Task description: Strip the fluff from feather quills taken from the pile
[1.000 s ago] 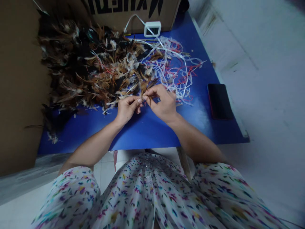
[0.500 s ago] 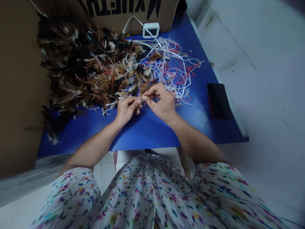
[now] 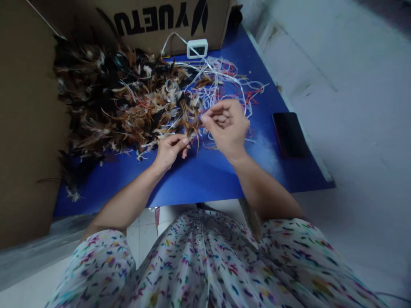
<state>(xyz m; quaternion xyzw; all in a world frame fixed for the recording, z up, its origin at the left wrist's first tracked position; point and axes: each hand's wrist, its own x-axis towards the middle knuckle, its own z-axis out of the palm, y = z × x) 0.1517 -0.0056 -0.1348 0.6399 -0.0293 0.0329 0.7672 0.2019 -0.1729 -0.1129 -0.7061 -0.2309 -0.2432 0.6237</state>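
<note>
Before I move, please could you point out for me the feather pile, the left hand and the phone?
Feather pile (image 3: 128, 117): head view, on the brown feathers near its middle.
Left hand (image 3: 167, 152): head view, on the middle of the hand.
Phone (image 3: 290, 135): head view, on its dark upper face.

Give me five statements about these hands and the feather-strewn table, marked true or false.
1. Brown feathers show at the fingertips of the left hand. True.
2. The right hand is touching the left hand. False: there is a gap between them.
3. The dark phone lies to the right of the right hand. True.
4. The white-framed device is held in the right hand. False: it sits in front of the cardboard box.
5. Red and white strands lie on the blue tabletop. True.
</note>
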